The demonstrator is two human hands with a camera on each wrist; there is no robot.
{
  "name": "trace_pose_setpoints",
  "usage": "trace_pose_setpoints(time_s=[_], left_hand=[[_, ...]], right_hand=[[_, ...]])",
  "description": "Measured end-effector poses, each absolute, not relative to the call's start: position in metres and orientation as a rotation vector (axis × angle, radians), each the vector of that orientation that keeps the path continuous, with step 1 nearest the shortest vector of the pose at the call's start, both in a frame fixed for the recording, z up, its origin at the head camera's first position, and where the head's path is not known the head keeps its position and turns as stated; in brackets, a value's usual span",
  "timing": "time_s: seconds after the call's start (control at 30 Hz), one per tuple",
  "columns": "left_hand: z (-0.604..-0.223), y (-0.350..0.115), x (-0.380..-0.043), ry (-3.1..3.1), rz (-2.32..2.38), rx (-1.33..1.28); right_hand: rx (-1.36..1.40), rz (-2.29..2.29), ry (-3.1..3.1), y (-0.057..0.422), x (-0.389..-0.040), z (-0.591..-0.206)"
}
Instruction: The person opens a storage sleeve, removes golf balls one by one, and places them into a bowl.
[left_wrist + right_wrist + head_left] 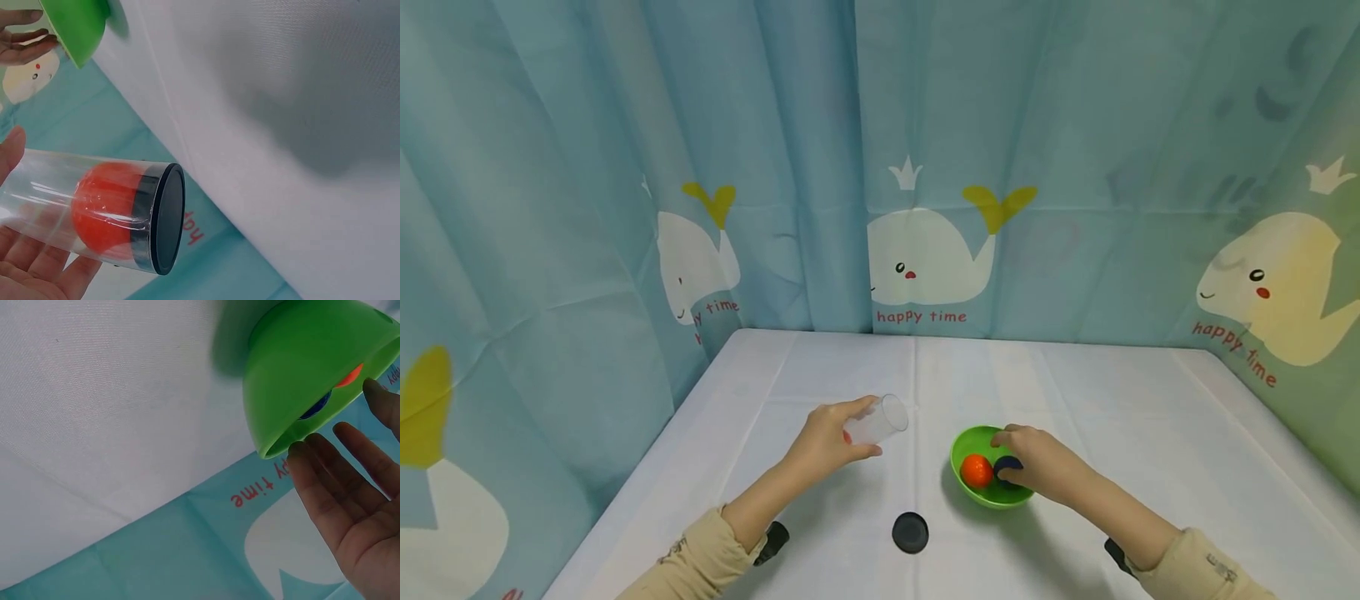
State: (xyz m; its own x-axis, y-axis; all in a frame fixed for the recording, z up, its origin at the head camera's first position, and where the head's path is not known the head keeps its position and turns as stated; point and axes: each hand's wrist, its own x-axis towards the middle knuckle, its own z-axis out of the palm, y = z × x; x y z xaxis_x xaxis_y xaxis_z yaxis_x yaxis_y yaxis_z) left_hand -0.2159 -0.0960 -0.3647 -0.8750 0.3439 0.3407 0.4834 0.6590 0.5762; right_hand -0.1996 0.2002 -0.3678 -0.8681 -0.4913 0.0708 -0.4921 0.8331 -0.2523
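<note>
"Two hands over the white table [1120,400], then. Why does the left hand [826,435] wrap its tube like that?"

"Its thumb lies on one side and the fingers curl round the other, so the clear tube [874,423] has support from both. It is raised and tilted, mouth up, which probably keeps the red-orange ball [103,209] resting down by the black base [169,219]."

"And the right hand [1043,461]?"

"Fingers spread and slightly bent, holding nothing I can see. It reaches in from above the green bowl [996,500]; I'd say the gap is left wide to fit round the dark blue ball [1003,465]. Whether a fingertip touches the rim, I can't tell."

"What else is in there?"

"An orange ball [977,471], just beside the blue one; the sloping sides likely gather them."

"And the black disc [910,532]?"

"Flat on the table, nearer the person than the bowl. Perhaps it is the tube's lid, set aside so the mouth stays uncovered."
</note>
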Motion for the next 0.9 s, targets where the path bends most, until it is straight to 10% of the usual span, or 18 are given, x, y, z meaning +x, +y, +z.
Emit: trace_pose_setpoints(time_s=[0.9], left_hand=[[-0.3661,-0.0959,-0.2158,-2.679,-1.067,-0.673]], right_hand=[[0.555,1.484,-2.849,0.202,-0.2006,-0.3666]])
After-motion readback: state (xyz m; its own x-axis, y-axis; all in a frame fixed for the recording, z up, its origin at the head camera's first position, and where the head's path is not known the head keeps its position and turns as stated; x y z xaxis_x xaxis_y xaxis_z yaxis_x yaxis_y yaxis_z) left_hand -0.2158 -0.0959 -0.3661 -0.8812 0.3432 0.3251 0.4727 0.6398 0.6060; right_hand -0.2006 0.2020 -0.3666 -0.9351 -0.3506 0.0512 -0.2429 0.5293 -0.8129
